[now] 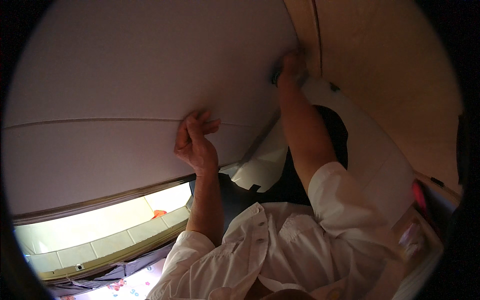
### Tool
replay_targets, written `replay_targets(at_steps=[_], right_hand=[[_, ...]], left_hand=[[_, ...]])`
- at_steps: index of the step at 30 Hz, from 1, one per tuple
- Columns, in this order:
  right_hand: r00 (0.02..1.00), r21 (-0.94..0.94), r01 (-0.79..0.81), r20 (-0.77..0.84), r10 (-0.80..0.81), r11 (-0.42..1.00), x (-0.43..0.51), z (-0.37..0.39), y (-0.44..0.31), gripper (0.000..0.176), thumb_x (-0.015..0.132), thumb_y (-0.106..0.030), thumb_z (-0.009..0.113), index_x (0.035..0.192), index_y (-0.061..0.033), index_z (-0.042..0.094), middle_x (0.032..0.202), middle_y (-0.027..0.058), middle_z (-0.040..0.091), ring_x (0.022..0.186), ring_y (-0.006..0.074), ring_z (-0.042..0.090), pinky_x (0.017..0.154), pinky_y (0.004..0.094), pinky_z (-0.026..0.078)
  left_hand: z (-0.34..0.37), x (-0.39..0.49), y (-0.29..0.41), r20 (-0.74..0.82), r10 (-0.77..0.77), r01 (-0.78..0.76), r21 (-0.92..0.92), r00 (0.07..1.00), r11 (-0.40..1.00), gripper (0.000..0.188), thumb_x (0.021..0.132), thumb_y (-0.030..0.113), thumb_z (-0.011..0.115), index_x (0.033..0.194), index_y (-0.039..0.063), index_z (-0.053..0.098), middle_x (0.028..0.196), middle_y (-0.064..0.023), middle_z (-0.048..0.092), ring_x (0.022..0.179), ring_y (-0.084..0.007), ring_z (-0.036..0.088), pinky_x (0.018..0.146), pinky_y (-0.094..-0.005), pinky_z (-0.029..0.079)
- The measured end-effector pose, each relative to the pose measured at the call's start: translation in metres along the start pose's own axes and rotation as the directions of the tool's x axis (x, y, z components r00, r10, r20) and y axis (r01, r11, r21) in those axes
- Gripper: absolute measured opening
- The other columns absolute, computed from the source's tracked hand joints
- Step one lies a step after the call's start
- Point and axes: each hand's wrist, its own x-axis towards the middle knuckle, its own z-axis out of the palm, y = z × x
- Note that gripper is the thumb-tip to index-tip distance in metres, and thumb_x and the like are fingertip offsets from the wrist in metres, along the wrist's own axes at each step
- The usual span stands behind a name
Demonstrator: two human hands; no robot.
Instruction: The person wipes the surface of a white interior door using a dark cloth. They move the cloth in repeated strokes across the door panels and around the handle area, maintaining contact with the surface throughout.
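A large pale panel (131,67) with a thin seam across it fills the upper left of the head view. My left hand (197,140) rests against or close to this panel near the seam, its fingers partly curled and apart, with nothing seen in it. Farther up, my right hand (293,67) reaches to the panel's right edge, beside a wood-toned panel (375,75). Shadow covers its fingers, so whether they hold something cannot be told. A dark thing, perhaps a band, shows at the wrist (276,76).
Below the panel's lower edge is a bright opening with a tiled ledge (112,244) and a small orange-red item (159,213). Patterned fabric or sheeting (129,288) lies at lower left. At right are a pinkish-red item (420,193) and an open box or drawer (431,228).
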Motion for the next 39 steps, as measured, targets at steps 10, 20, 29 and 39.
replay_targets(at_steps=[10,20,29,39], right_hand=[[0.974,-0.007,-0.183,0.134,0.183,0.983,-0.023,0.003,0.036,0.05,0.111,-0.03,0.038,0.146,0.0039,0.049,0.147,0.0271,0.051,0.133,0.0399,0.051,0.109,0.0526,0.042],[0.941,0.037,-0.284,0.202,0.271,0.958,0.0,-0.001,0.058,0.05,0.111,-0.029,0.039,0.148,0.0036,0.046,0.148,0.0274,0.049,0.134,0.041,0.048,0.112,0.0536,0.038],[0.852,-0.044,-0.451,0.275,0.445,0.891,-0.066,0.027,0.123,0.05,0.111,-0.028,0.04,0.149,0.0034,0.043,0.149,0.0277,0.047,0.135,0.042,0.046,0.114,0.0545,0.034],[0.585,0.025,0.807,-0.172,-0.793,0.59,-0.154,-0.005,-0.048,0.047,0.111,-0.023,0.04,0.149,0.0034,0.042,0.148,0.0292,0.045,0.139,0.0432,0.038,0.116,0.0569,0.029]], left_hand=[[0.0,0.0,-0.005,-0.001,0.01,-0.01,-0.01,1.0,1.0,0.03,0.108,0.022,0.056,0.114,-0.005,0.069,0.096,-0.0188,0.077,0.072,-0.0244,0.076,0.064,-0.035,0.063],[-0.012,-0.002,-0.012,0.039,0.051,-0.054,0.075,0.998,0.996,0.031,0.108,0.024,0.056,0.111,-0.003,0.07,0.094,-0.0179,0.077,0.072,-0.0241,0.077,0.062,-0.0364,0.063],[-0.009,-0.004,-0.009,0.029,0.016,-0.017,0.056,0.999,0.998,0.031,0.108,0.024,0.056,0.11,-0.003,0.071,0.092,-0.0173,0.077,0.072,-0.0235,0.077,0.062,-0.0365,0.063],[-0.003,-0.005,-0.01,-0.039,-0.023,0.022,-0.025,0.999,0.999,0.027,0.105,0.018,0.062,0.112,-0.006,0.071,0.088,-0.0134,0.076,0.07,-0.0185,0.074,0.064,-0.0297,0.059]])
